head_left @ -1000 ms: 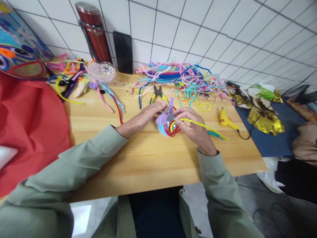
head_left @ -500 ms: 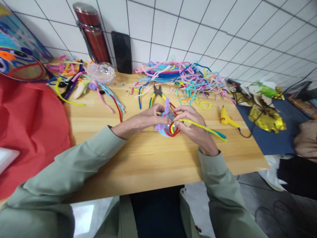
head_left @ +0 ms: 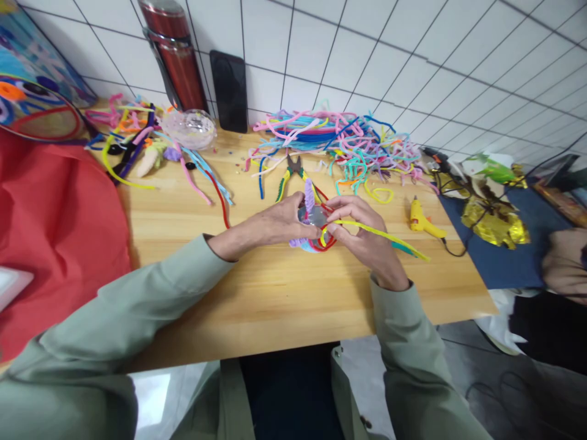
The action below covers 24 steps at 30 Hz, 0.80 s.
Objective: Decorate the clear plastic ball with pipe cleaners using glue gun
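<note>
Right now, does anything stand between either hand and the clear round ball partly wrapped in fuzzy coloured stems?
Nothing visible does. The left hand holds the ball directly; the right hand pinches a fuzzy yellow stem at its right side. The pliers with yellow-and-green handles lie beyond the ball, not between.

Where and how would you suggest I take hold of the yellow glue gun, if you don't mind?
Probably by the handle, coming from the right: the yellow glue gun lies with its nozzle pointing toward the tiled wall and its handle stretching rightward.
</note>
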Each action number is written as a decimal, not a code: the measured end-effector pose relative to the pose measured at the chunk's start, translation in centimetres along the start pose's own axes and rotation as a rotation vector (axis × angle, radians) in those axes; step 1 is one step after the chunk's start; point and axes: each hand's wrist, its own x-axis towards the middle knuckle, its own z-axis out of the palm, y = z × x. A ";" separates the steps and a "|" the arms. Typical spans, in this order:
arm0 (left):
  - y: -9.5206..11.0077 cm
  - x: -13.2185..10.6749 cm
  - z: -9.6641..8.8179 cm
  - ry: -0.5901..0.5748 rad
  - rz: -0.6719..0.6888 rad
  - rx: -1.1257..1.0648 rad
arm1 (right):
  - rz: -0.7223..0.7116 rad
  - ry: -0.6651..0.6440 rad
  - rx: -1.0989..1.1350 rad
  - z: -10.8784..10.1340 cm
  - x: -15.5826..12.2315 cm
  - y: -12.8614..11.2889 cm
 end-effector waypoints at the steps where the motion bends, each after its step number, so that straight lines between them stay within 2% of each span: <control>1: 0.0 0.0 0.0 -0.001 -0.007 0.007 | 0.003 0.006 0.004 -0.1 0.0 0.0; 14: 0.8 0.1 0.2 -0.052 -0.021 -0.022 | 0.011 0.024 -0.011 -0.1 -0.5 0.2; 24: 0.3 0.4 0.0 -0.080 -0.018 -0.044 | -0.013 0.025 -0.045 0.0 -0.6 0.2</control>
